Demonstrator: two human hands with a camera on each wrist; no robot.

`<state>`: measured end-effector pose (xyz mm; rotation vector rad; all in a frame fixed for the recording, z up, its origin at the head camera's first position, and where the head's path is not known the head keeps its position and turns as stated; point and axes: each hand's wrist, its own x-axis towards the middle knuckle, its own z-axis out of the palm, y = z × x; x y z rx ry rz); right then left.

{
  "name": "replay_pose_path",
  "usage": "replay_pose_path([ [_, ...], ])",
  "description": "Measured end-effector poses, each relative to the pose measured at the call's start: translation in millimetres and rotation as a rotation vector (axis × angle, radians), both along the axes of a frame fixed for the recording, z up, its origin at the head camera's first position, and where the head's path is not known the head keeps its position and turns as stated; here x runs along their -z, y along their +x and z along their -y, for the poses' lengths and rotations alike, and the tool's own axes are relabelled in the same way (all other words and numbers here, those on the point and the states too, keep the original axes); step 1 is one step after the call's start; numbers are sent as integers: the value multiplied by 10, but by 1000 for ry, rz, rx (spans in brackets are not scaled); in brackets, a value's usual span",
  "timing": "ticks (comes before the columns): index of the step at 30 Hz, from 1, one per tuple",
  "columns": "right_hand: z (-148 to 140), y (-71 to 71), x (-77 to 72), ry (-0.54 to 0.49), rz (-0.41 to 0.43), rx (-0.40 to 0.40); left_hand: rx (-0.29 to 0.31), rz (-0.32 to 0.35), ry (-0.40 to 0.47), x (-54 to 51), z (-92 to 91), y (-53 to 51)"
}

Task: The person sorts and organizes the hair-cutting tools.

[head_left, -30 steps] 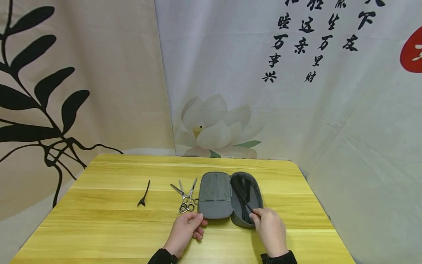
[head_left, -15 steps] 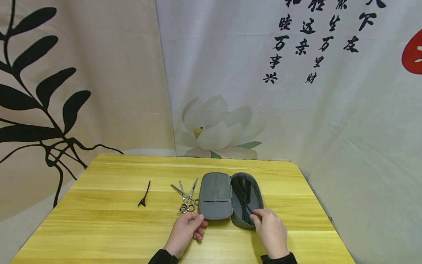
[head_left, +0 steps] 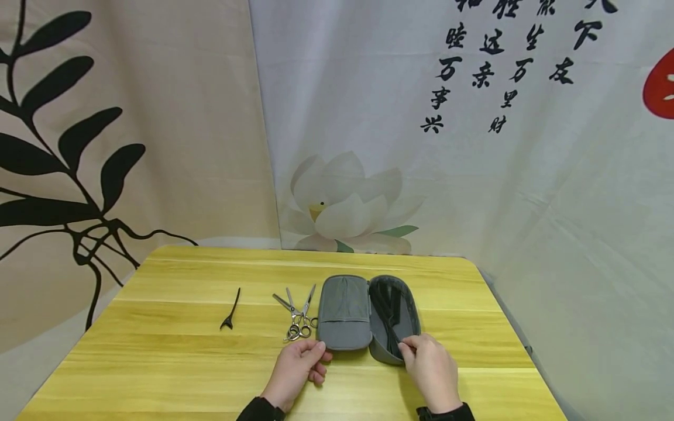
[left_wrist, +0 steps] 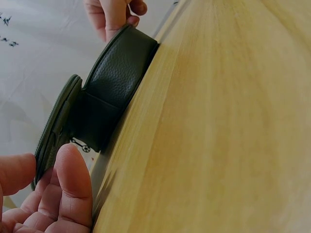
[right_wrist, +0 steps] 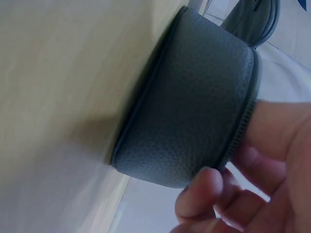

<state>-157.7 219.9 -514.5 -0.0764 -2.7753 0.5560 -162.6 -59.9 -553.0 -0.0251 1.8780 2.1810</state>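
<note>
The person wears black sleeves. Taking the left sleeve (head_left: 260, 409) as the landmark, the right sleeve (head_left: 446, 412) is to the right of it, in the same plain black. Both sleeves end around the wrist, and the edges look slightly uneven. Just beyond the left sleeve is the left grip (head_left: 300, 371), a bare human hand with rounded fingertips (left_wrist: 73, 167) and fine creases at the finger joints. Well to the right of this sleeve is the right grip (head_left: 433, 371), also a bare hand.
</note>
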Motion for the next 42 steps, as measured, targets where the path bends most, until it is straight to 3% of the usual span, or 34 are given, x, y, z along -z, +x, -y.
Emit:
replay_pose_path([
  [9,18,9,15,-21,75,-23,3,-7,-13,35,0,-15],
  [42,18,6,26,-59,64,-5,6,-1,-7,-4,2,-6],
])
